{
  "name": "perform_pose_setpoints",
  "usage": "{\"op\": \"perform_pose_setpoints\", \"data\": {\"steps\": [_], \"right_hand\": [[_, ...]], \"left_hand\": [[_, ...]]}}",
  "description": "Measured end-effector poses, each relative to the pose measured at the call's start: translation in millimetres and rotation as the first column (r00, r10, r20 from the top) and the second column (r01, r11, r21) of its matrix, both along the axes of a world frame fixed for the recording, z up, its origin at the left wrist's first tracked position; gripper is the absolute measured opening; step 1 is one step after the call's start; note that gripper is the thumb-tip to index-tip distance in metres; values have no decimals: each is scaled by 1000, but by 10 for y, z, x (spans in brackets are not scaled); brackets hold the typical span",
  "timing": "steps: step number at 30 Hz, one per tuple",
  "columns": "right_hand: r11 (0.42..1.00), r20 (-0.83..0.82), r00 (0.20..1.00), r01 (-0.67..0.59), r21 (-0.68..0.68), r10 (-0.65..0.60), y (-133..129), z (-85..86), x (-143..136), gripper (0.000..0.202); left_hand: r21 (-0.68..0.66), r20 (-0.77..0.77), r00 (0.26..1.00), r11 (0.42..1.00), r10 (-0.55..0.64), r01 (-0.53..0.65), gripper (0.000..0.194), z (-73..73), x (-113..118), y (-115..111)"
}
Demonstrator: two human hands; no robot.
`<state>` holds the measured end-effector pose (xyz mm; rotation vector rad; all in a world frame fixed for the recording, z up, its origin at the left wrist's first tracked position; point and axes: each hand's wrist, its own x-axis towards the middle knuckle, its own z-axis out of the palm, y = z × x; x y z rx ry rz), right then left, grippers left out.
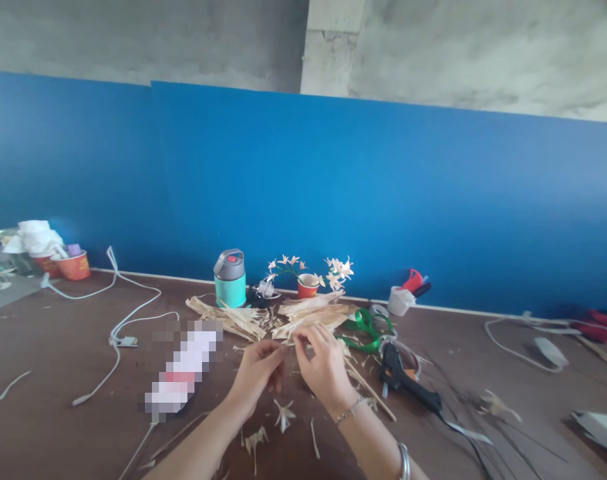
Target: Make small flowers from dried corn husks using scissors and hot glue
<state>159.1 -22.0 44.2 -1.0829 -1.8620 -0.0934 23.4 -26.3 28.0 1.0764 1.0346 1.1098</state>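
My left hand (259, 373) and my right hand (321, 363) are close together over the middle of the brown table, fingertips pinched and nearly touching. A small pale piece seems to be between them, too small to make out. Just beyond lie dried husk strips (313, 313), with more husks (233, 321) to the left. A pale husk flower (284, 415) rests on the table below my hands, and a second one (256, 440) lies nearer the front edge. Behind the husks, white flowers (339, 272) on green stems stand by a red cup (308, 287).
A turquoise flask (230, 280) stands behind the left husks. Right of my hands are green ribbon (366, 333), a black glue gun (408, 380) and a white cup (399, 301). White cables (116, 327) and a blurred-out object (183, 370) lie left. A blue partition (303, 180) rises behind.
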Motion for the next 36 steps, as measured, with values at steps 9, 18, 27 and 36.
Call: {"op": "perform_pose_setpoints", "data": {"steps": [9, 18, 27, 36], "right_hand": [[1000, 37, 999, 5, 24, -6, -14, 9, -4, 14], [1000, 37, 999, 0, 19, -1, -15, -2, -6, 14], [999, 31, 999, -43, -24, 43, -19, -10, -13, 13], [999, 109, 994, -16, -32, 20, -56, 30, -28, 13]], "left_hand": [[6, 17, 1000, 1000, 9, -9, 30, -3, 5, 1], [11, 18, 1000, 1000, 19, -19, 29, -10, 8, -3], [37, 17, 1000, 999, 14, -15, 25, -6, -10, 21], [50, 21, 999, 998, 47, -48, 29, -17, -10, 25]]}}
